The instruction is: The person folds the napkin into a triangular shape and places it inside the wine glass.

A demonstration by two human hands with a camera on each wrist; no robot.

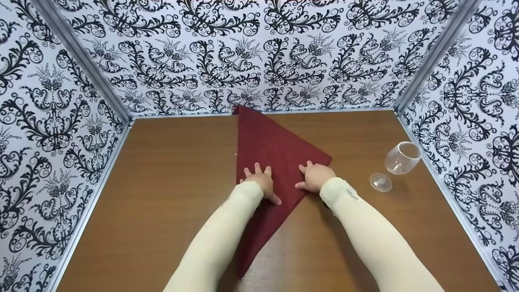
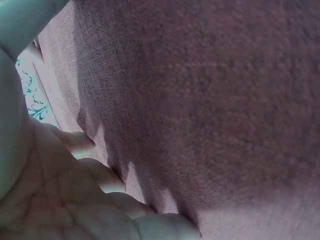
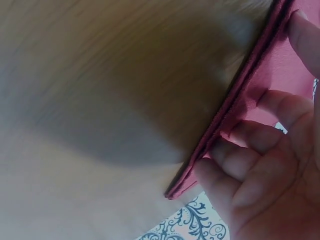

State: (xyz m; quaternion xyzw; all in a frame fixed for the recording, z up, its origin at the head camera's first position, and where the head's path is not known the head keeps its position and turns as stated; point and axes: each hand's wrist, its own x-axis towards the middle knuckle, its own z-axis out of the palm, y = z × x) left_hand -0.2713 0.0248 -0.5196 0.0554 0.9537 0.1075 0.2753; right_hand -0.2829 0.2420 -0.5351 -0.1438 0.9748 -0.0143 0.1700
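Note:
A dark red cloth napkin [image 1: 271, 142], folded into a triangle, lies on the wooden table. Its far tip bends up against the back wall, one corner points right, and another reaches toward the near side. My left hand [image 1: 259, 181] rests on the cloth with fingers spread; in the left wrist view, the fingertips [image 2: 112, 186] press small creases into it. Over the right part, near the slanting front edge, lies my right hand [image 1: 318, 177]. The right wrist view shows its fingertips [image 3: 270, 97] touching the cloth beside the layered folded edge [image 3: 225, 107].
A clear stemmed glass [image 1: 399, 160] stands on the table to the right of my right hand. Patterned black-and-white panels [image 1: 259, 56] wall in the back and both sides of the wooden table [image 1: 174, 170].

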